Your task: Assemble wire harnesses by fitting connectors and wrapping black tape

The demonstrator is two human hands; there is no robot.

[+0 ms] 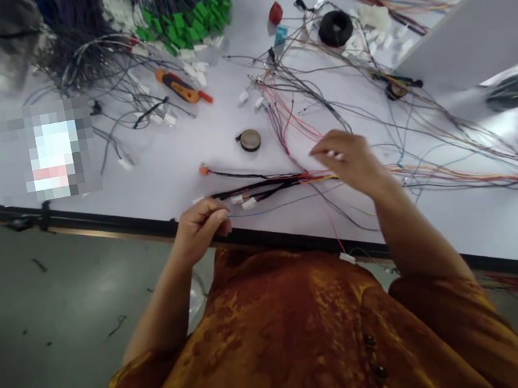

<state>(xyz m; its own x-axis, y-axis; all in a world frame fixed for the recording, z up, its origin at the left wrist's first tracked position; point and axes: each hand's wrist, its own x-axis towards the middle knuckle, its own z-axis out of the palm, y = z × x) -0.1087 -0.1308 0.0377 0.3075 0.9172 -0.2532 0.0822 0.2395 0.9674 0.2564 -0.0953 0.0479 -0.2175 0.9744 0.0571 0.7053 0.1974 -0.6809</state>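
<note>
My left hand (203,227) is closed in a pinch at the table's front edge, on the end of a thin blue wire (271,208) that runs off to the right. Above the wire harness (282,182), my right hand (350,159) has its fingers pinched together; what they hold, if anything, is too small and blurred to name. Black-sleeved branches of the harness lie between the hands, with white connectors (249,203) and an orange connector (203,170) at their ends. A white connector (347,258) hangs over the edge on a thin red wire.
Behind the harness lies a small tape roll (250,140). An orange-handled tool (177,86) is farther back, near a bundle with green connectors (189,25). A black tape roll (335,29) sits among loose wires. At right stands a grey panel (473,16).
</note>
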